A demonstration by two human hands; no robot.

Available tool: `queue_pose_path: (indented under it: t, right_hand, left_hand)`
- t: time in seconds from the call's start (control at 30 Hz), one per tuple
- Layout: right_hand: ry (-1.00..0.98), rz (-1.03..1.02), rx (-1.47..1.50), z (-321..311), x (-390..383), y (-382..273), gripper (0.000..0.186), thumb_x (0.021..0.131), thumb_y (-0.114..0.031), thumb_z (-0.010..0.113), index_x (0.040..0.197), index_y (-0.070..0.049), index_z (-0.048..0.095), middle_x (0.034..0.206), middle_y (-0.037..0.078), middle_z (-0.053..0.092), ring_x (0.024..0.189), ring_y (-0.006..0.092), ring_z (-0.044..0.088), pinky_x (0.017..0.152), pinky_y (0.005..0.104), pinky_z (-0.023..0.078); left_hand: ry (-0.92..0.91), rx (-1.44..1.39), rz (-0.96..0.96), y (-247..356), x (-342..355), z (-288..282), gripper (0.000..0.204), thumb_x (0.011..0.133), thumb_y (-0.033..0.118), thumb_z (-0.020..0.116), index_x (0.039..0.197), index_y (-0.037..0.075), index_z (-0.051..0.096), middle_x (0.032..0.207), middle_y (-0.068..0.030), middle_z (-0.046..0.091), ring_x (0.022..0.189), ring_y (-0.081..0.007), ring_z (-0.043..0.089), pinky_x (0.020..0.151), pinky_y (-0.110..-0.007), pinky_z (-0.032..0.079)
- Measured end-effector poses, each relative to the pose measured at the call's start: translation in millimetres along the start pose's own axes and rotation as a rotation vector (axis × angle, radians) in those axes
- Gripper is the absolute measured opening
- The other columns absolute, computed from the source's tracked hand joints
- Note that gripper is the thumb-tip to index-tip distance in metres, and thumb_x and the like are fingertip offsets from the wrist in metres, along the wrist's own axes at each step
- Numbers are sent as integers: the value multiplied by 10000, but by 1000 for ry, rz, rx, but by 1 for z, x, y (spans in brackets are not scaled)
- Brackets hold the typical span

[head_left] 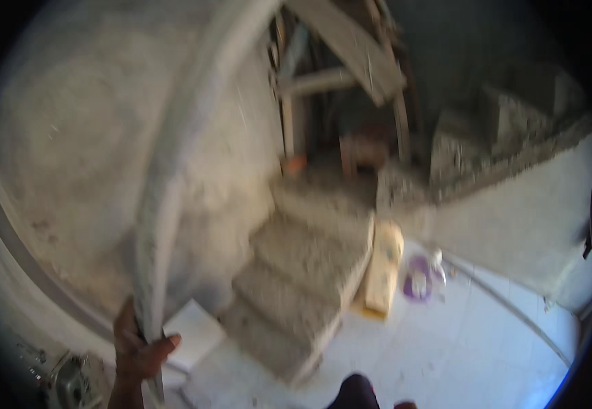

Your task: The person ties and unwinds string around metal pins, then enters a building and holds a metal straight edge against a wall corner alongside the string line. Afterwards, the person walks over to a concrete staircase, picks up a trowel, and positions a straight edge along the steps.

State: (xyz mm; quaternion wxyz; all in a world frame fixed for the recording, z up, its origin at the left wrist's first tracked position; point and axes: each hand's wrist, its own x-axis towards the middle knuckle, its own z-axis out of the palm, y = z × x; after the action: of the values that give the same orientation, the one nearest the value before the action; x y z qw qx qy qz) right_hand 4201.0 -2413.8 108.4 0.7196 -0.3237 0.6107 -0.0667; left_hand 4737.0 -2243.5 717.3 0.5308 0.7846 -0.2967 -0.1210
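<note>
My left hand (140,346) is wrapped round the lower part of a long pale grey pole (157,184). The pole rises past the top of the view, and its lower end shows just below my fist. Motion blur hides whether it is wood or pipe. Behind my thumb, lower down, lies a flat white square piece (192,334). At the bottom edge a small skin-toned bit, seemingly my right hand (405,405), shows; its fingers cannot be made out.
Rough concrete steps (289,293) climb ahead, turning right along more steps (480,136). Wooden planks (350,48) stand at the landing. A yellowish long box (385,269), a purple-and-white item (417,278) and a thin hose (507,307) lie on the white floor. A metal sink (71,382) sits lower left.
</note>
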Motion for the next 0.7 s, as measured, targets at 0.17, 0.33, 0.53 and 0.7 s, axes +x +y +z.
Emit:
queue_pose_path:
  t: [0.17,0.33,0.53,0.7]
  right_hand:
    - [-238,-615,-121,79,20,-164,311,802,-320,715,969,-69,641,686,59,638,483,150,583,369,255,441]
    - [66,-1084,-556,148,34,-353,301,887,-378,593,849,-81,628,684,54,616,461,114,502,366,258,393]
    - [155,-1486,-960,289,-9,-647,238,928,-221,514,774,-58,594,735,95,640,712,257,645,609,378,505]
    - [146,-1363,-793,359,-51,-886,260,886,-248,554,1006,-45,663,843,73,693,778,183,677,727,319,522]
  left_hand:
    - [60,-95,144,25,21,-32,452,610,-18,696,1004,-7,476,625,-37,498,462,-140,545,407,-284,451]
    - [-9,-91,170,45,88,-40,436,631,-23,683,998,-15,448,652,-65,505,460,-159,556,408,-293,459]
    - [-139,-155,251,47,199,-7,343,705,31,670,983,26,469,655,-36,489,455,-133,505,402,-271,429]
    - [-152,-171,382,91,334,9,277,789,117,632,1022,35,508,640,-6,482,450,-98,445,402,-252,405]
